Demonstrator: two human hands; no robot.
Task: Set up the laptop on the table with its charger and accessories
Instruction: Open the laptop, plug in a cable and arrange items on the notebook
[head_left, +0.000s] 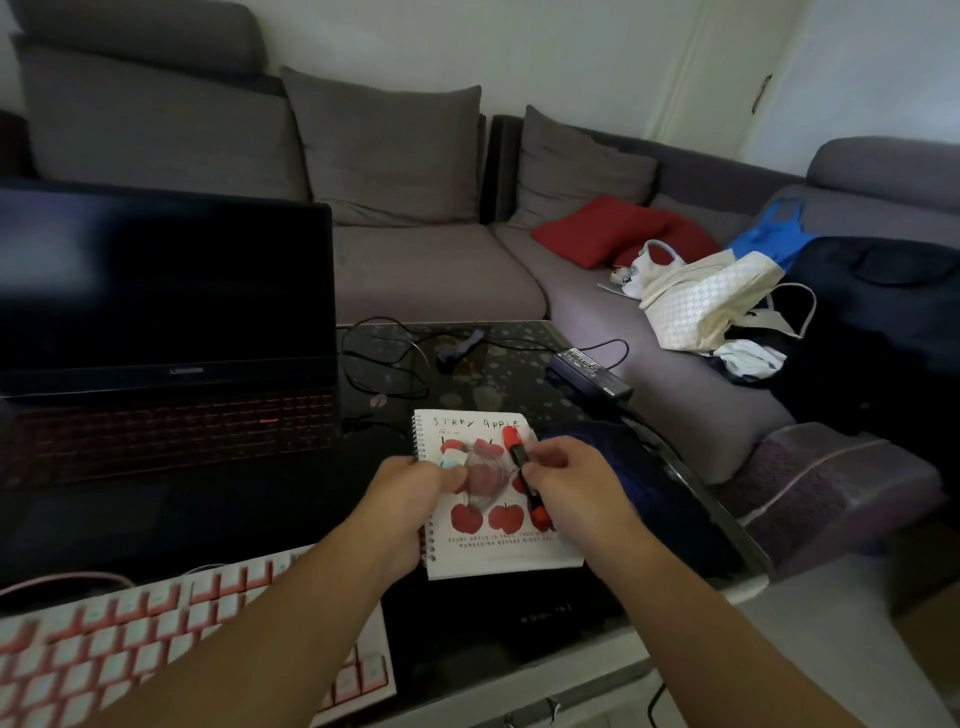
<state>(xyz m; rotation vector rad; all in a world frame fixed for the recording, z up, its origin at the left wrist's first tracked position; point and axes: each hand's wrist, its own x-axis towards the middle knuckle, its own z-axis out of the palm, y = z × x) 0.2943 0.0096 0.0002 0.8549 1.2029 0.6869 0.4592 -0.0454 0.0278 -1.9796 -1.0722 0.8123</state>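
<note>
An open black laptop with a dark screen and red-lit keys stands at the left of the dark glass table. Its charger brick lies at the table's far right, with black cable looped beside the laptop. A spiral notebook with red apples lies in the middle. Over it, my left hand pinches a clear plastic wrapper with a small white and teal item. My right hand grips a black marker with red caps.
A pink and white keyboard sits at the near left edge. A dark blue cloth lies right of the notebook. A grey corner sofa carries red cushions, bags and dark clothing.
</note>
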